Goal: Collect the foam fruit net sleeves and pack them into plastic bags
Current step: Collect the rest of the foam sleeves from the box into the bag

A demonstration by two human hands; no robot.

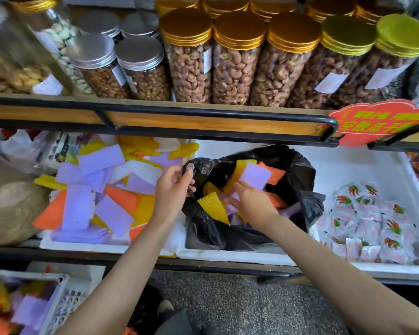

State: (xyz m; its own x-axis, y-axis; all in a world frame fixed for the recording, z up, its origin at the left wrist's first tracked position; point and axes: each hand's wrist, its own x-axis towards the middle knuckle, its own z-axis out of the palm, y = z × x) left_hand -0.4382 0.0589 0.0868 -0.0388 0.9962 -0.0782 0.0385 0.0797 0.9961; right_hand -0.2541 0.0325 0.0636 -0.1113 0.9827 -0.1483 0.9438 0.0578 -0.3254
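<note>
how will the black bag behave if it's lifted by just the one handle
Probably floppy: the black bag is thin, wrinkled, slumping film, so it would likely sag and tilt from the handle the left hand pinches. Likely light for its bulk, since only foam sleeves show inside.

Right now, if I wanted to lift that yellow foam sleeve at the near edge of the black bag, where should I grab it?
Probably pinch the yellow sleeve by its upper left corner, coming straight down from above. That corner stands free over the near rim of the black bag, while the right hand crowds its right edge.
</note>
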